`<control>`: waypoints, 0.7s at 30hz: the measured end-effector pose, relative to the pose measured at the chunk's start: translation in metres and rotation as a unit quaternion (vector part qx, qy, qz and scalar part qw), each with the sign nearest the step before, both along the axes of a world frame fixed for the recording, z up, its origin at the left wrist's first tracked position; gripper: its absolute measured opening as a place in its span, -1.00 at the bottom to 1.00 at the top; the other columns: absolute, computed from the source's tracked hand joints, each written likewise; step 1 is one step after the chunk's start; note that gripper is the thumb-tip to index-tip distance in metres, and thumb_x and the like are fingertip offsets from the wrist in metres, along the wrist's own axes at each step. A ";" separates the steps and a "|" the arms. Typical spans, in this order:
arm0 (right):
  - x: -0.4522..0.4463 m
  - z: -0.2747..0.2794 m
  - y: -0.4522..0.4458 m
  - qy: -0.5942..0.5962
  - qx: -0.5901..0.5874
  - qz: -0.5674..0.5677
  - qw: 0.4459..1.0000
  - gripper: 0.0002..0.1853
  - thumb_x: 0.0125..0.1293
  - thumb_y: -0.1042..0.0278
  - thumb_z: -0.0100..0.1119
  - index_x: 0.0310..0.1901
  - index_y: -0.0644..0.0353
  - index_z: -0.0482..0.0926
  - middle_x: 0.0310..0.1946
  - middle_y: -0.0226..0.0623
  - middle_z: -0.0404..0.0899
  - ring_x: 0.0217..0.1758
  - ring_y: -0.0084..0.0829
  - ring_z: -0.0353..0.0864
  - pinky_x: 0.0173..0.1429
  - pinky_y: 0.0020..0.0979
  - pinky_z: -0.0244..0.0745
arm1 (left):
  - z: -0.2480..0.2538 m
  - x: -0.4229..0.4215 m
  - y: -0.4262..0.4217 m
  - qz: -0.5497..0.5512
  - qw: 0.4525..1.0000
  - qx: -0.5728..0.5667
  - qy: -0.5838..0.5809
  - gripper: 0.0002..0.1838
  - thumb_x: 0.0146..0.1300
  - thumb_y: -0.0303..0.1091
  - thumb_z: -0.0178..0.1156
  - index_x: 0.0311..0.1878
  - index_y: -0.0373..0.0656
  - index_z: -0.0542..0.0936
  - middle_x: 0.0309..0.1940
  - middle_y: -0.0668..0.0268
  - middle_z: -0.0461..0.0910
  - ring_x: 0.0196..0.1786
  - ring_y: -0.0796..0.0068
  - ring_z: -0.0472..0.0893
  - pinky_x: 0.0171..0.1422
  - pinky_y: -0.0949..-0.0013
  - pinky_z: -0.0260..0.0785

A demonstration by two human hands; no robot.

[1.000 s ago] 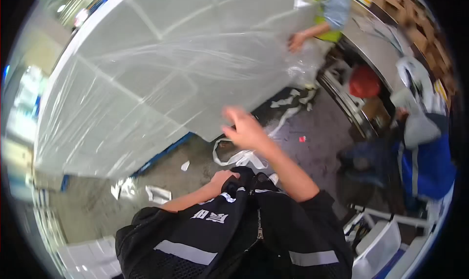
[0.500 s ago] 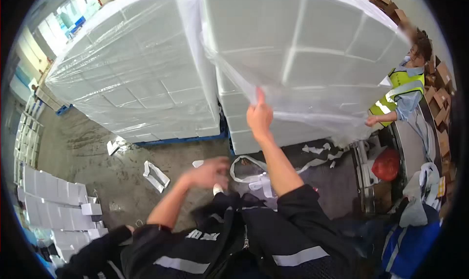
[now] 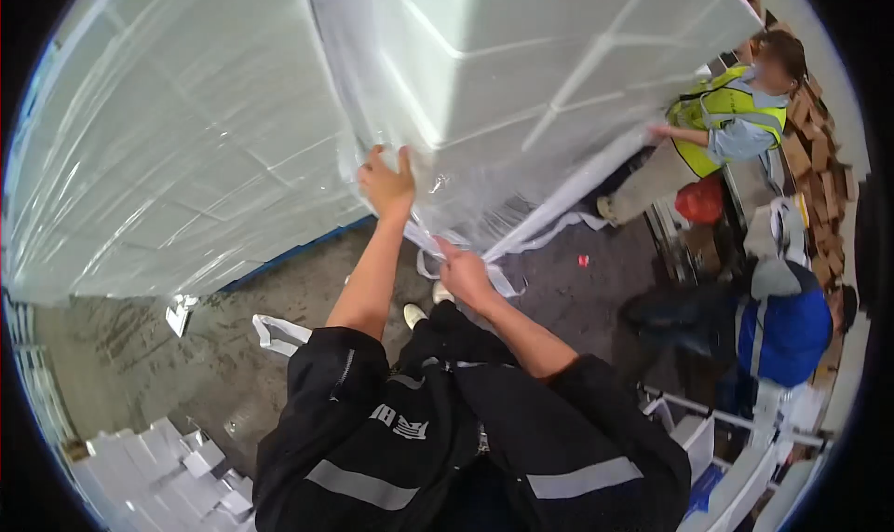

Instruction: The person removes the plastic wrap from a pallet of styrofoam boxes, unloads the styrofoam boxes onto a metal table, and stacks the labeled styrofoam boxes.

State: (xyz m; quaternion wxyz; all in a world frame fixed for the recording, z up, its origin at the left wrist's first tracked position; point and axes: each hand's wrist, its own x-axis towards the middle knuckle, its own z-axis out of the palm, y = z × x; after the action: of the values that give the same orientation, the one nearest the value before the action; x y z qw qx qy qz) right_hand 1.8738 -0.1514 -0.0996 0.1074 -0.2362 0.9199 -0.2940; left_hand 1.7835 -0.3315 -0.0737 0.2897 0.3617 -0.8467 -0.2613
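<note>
Clear plastic film [image 3: 484, 217] covers a tall stack of white boxes [image 3: 521, 75] in front of me. My left hand [image 3: 386, 183] is raised against the film at the stack's near corner, thumb and fingers apart. Lower and to the right, my right hand [image 3: 463, 271] is closed on the film's gathered bottom edge. From there the edge runs taut up to the right, to the hand [image 3: 663, 131] of a person in a yellow vest. A second film-wrapped stack [image 3: 186, 150] stands close by on the left, on a blue pallet [image 3: 289, 254].
White strap-like scraps [image 3: 277, 334] and a small red piece [image 3: 584, 261] lie on the floor. At right are a person in a blue vest [image 3: 784, 336], a red bag [image 3: 698, 199] and piled cardboard [image 3: 810, 159]. White boxes [image 3: 154, 467] sit at lower left.
My left hand has risen from above the floor to the film. The right hand has come down with the film edge. My view has moved closer to the stacks; the yellow-vested person has shifted.
</note>
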 end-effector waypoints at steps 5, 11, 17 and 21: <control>0.055 -0.177 -0.116 -0.147 -0.292 0.092 0.941 -0.38 0.23 0.37 -0.03 0.36 0.18 0.18 -0.23 0.23 0.56 -0.19 0.12 0.58 -0.07 -0.01 0.46 | -0.060 -0.011 -0.053 -0.092 0.991 0.100 -0.005 -0.47 0.10 -0.49 0.03 0.21 -0.29 0.29 -0.08 -0.16 0.48 0.03 -0.13 0.48 0.12 0.03 0.31; 0.056 -0.087 -0.163 -0.243 -0.227 0.043 0.942 -0.34 0.17 0.43 0.00 0.37 0.18 0.18 -0.17 0.12 0.59 -0.05 0.11 0.55 0.03 -0.07 0.45 | -0.082 0.017 -0.143 -0.156 0.970 -0.044 -0.181 -0.49 0.07 -0.62 -0.04 0.16 -0.17 0.35 0.00 -0.12 0.46 0.04 -0.13 0.47 0.10 0.05 0.32; 0.042 -0.083 -0.202 -0.282 -0.117 0.086 0.948 -0.40 0.15 0.44 0.00 0.30 0.17 0.27 -0.15 0.12 0.56 -0.12 0.10 0.56 -0.04 -0.07 0.47 | -0.083 0.021 -0.182 -0.220 0.970 -0.050 -0.090 -0.52 0.07 -0.61 -0.02 0.13 -0.13 0.38 -0.01 -0.04 0.48 0.04 -0.09 0.48 0.10 0.04 0.32; 0.045 -0.051 -0.284 -0.190 -0.280 0.137 0.931 -0.55 0.13 0.48 0.02 0.13 0.22 0.42 -0.20 0.07 0.58 -0.14 0.03 0.58 -0.05 -0.15 0.48 | -0.005 0.044 -0.227 -0.282 0.939 0.043 -0.192 -0.54 0.11 -0.56 0.01 0.14 -0.13 0.41 0.01 -0.02 0.51 0.09 -0.05 0.49 0.14 0.08 0.34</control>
State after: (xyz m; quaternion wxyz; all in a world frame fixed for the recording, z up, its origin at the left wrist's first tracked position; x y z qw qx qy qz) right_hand 1.9192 -0.4349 -0.1505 0.2485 -0.3203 0.7214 -0.5615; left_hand 1.8272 -0.5581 -0.0790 0.0198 0.1635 -0.9416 -0.2938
